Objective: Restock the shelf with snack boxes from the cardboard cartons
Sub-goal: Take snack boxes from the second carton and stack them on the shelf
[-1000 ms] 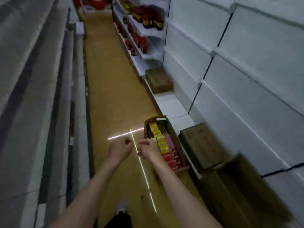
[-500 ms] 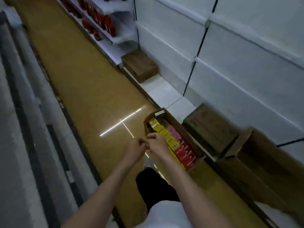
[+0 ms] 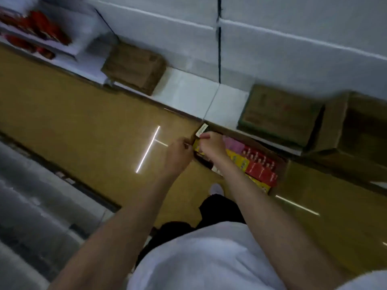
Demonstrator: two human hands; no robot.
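On the yellow-brown floor [image 3: 88, 114], hard against the front edge of the white bottom shelf [image 3: 188, 91], an open cardboard carton [image 3: 281, 164] is being approached from above, its long axis running roughly along that shelf edge. Snack boxes are being shown packed inside in bands: yellow boxes [image 3: 238, 159] on the aisle side, red boxes [image 3: 259, 166] toward the carton's far right end, a pink patch [image 3: 233, 143] nearest the shelf. Both hands are being held together over the carton's left end. The right hand [image 3: 212, 146] is being held over the yellow boxes and is judged the nearer to the stock; the left hand [image 3: 180, 154] is being kept just outside the carton's left wall, over bare floor. Fingers of both hands are being kept curled, thumb and forefinger tips drawn together as if pinching; whether anything is actually being gripped cannot be told through the blur. A small white label [image 3: 202, 129] is being seen at the carton's corner just above the right fingertips; contact is uncertain. From the fingers the stock is lying rightward and slightly below, so the coming reach is judged to belong to the right hand. Two closed cartons [image 3: 135, 68] [image 3: 278, 116] are being left on the bottom shelf, and another open, dark carton [image 3: 356, 126] is sitting at its right end.
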